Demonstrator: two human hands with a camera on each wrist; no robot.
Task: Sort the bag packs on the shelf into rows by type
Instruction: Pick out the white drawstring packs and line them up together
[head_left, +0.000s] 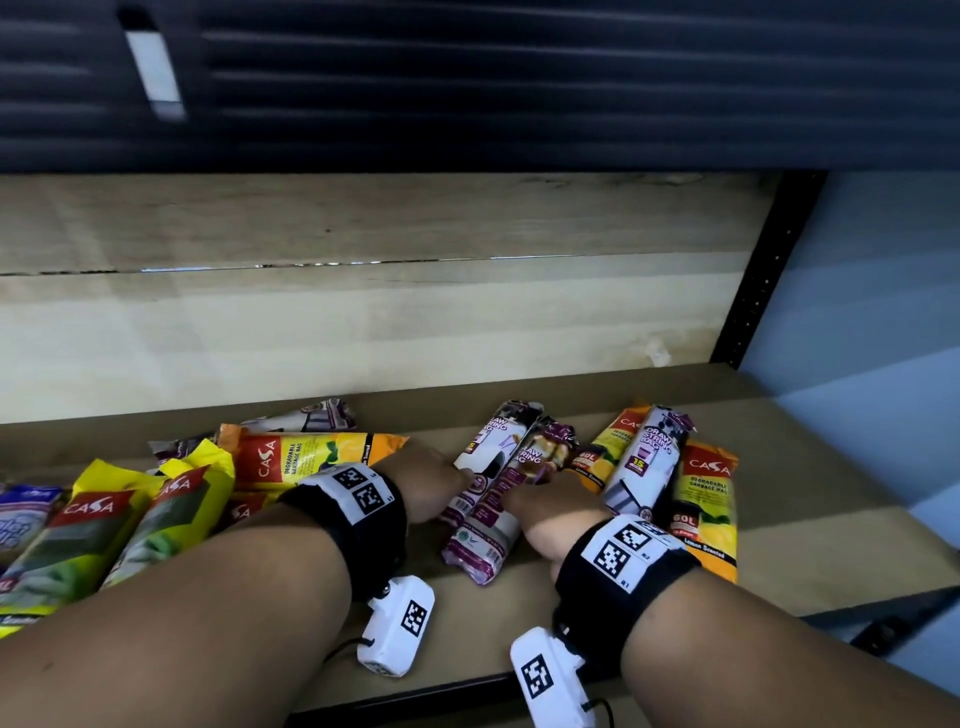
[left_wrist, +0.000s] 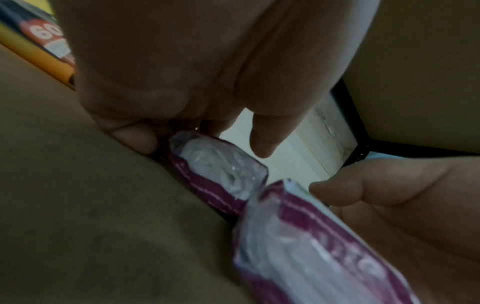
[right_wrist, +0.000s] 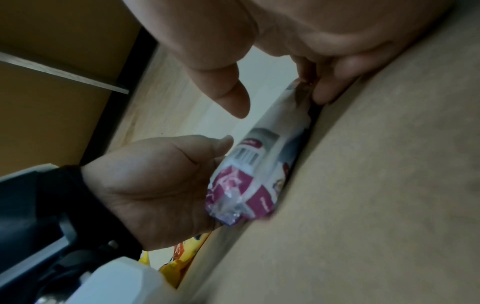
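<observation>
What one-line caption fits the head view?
Both hands, left hand and right hand, grasp two purple drawstring bag packs on a wooden shelf.

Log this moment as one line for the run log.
left hand: on draw string pack | right hand: on second draw string pack | shelf: unsorted

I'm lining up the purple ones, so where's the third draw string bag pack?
Head view, right side: the third draw string pack lies across two orange Casa packs, right of the right hand.
</observation>
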